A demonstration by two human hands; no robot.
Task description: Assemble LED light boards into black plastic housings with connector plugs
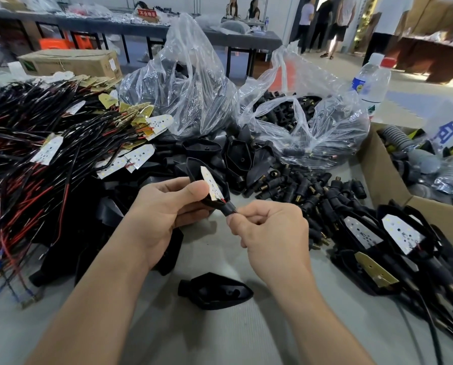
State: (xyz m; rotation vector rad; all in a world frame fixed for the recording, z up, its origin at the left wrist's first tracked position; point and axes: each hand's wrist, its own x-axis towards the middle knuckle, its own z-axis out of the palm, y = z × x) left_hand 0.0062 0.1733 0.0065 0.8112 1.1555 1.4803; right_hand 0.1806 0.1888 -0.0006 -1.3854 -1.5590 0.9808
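Holding a black housing (pixel 193 168) up over the table (pixel 220 338), the person has their left hand (pixel 164 206) curled round its body, thumb pressed on the edge beside the white LED board (pixel 211 184). The board sits tilted in the open shell, not yet lying flat in it. The right hand (pixel 272 230) is just below, thumb and forefinger pinched tight on the red and black wires (pixel 232 211) where they leave the housing's narrow neck (pixel 226 207); the other fingers are curled in.

From where I stand, this looks like the threading step: the leads are through the neck and the board is being drawn down into its seat. No plug is on this one that I can see.

The next move seems to call for a steady pull on the leads while the left thumb guides the board flat into the shell, then a connector plug from the loose heap (pixel 307 188) just beyond the hands, fitted at the neck. Pulling too hard may strain the solder joints.

Finished units (pixel 399 233) lie to the right, a spare empty housing (pixel 214 291) rests near the wrists, and wired boards (pixel 62 154) are heaped at left.
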